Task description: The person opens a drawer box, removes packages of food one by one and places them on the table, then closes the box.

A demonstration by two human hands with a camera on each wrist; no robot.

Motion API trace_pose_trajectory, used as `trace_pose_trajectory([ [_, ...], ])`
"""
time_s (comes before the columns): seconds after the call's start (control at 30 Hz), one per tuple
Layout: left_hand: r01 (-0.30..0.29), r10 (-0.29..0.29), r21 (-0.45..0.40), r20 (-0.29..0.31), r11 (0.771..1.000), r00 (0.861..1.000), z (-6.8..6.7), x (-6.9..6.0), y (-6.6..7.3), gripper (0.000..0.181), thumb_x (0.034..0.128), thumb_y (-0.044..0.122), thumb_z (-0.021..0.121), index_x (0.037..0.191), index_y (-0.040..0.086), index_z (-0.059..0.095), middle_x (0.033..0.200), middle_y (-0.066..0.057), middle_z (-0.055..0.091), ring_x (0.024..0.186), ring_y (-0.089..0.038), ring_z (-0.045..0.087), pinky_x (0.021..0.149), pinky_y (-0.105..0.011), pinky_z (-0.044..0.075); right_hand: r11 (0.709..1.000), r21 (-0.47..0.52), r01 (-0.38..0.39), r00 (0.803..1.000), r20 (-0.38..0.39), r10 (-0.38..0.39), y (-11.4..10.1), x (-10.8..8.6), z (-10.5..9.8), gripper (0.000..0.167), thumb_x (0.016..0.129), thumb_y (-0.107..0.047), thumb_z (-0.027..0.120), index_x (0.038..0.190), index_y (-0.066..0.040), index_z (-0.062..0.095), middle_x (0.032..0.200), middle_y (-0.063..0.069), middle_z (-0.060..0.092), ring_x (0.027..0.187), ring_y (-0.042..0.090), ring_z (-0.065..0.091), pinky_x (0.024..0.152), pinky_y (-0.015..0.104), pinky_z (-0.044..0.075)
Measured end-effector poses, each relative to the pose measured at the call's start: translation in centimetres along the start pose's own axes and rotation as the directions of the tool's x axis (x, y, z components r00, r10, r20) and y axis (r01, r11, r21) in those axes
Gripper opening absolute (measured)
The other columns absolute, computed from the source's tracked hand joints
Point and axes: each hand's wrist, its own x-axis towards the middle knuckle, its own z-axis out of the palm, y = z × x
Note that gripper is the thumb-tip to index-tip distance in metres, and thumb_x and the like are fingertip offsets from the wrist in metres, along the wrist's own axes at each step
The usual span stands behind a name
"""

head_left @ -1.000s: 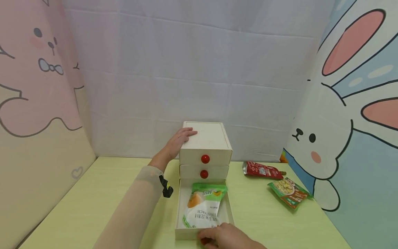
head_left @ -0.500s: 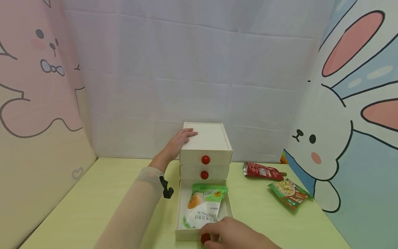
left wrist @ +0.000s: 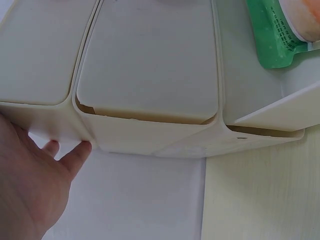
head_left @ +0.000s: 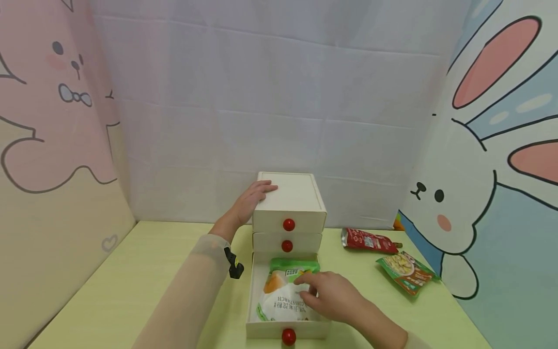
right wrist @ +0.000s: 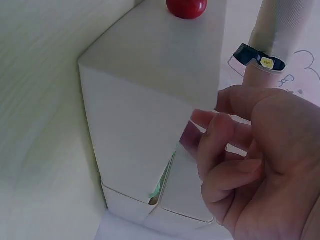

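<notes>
A white cabinet [head_left: 294, 194] with red knobs stands on the table, and its bottom drawer [head_left: 263, 331] is pulled out. Inside that drawer lies a white and green cornstarch bag [head_left: 283, 295]. My left hand [head_left: 249, 202] rests on the cabinet's upper left edge, fingers spread over the top; the left wrist view shows it against the side. My right hand [head_left: 333, 295] hovers over the bag's right side with relaxed, partly bent fingers. In the right wrist view no object shows in its grasp. The bottom drawer's knob [head_left: 288, 337] is free of the hand.
To the right on the table [head_left: 174, 271] lie a red pouch [head_left: 368, 240] with a cap and a green-brown food packet [head_left: 407, 273]. A white cloth [head_left: 279, 97] hangs behind the cabinet, and printed panels stand at both sides.
My right hand has let go of the bottom drawer's red knob and moved up and forward over the cornstarch bag. The left hand stays on the cabinet, and the drawer remains out.
</notes>
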Motion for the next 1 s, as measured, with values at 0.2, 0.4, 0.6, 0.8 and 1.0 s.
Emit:
trace_pose_trajectory([
  [0.2,0.001,-0.001,0.004,0.0,1.0,1.0,-0.1,0.1,-0.2,0.057,0.1119,0.024,0.032,0.163,0.012,0.054,0.181,-0.008,0.03,0.171,-0.038,0.017,0.135,-0.07,0.013,0.998,0.033,-0.044,0.995,0.087,0.041,0.5,0.9,1.0,0.039,0.099,-0.035,0.081,0.135,-0.019,0.078,0.079,-0.012,0.066,0.069,0.006,0.056,0.062,0.026,0.047],
  [0.4,-0.002,0.002,0.009,0.003,1.0,1.0,-0.1,0.2,-0.3,0.057,0.1122,0.023,0.032,0.163,0.012,0.054,0.181,-0.008,0.03,0.171,-0.037,0.017,0.136,-0.068,0.013,0.999,0.017,-0.042,0.993,0.108,0.04,0.7,1.5,1.9,0.047,0.095,-0.037,0.084,0.139,-0.02,0.077,0.08,-0.012,0.064,0.071,0.006,0.054,0.064,0.026,0.044],
  [0.6,-0.007,0.007,0.008,0.005,1.0,1.0,0.0,0.2,-0.2,0.057,0.1116,0.022,0.031,0.164,0.01,0.053,0.181,-0.009,0.029,0.171,-0.037,0.016,0.136,-0.068,0.013,0.999,0.03,-0.031,0.995,0.097,0.028,1.1,1.6,2.2,0.046,0.096,-0.031,0.083,0.139,-0.018,0.078,0.077,-0.011,0.061,0.07,0.006,0.051,0.061,0.024,0.039],
  [0.8,0.001,-0.001,0.019,0.003,1.0,1.0,0.0,0.2,-0.2,0.058,0.1117,0.023,0.031,0.164,0.011,0.053,0.182,-0.009,0.028,0.171,-0.038,0.016,0.135,-0.069,0.013,0.995,0.092,-0.028,0.997,0.068,0.021,1.2,1.7,1.8,0.036,0.099,-0.026,0.08,0.132,-0.01,0.081,0.088,-0.01,0.072,0.076,0.006,0.054,0.067,0.025,0.045],
  [1.0,0.004,-0.004,0.006,0.004,1.0,1.0,0.1,0.3,-0.2,0.058,0.1109,0.022,0.032,0.164,0.01,0.053,0.182,-0.009,0.028,0.172,-0.038,0.015,0.136,-0.069,0.013,0.989,0.145,0.003,1.0,-0.008,-0.002,1.0,1.9,1.4,0.024,0.101,-0.02,0.075,0.119,-0.01,0.086,0.092,-0.006,0.077,0.079,0.007,0.056,0.066,0.026,0.048],
])
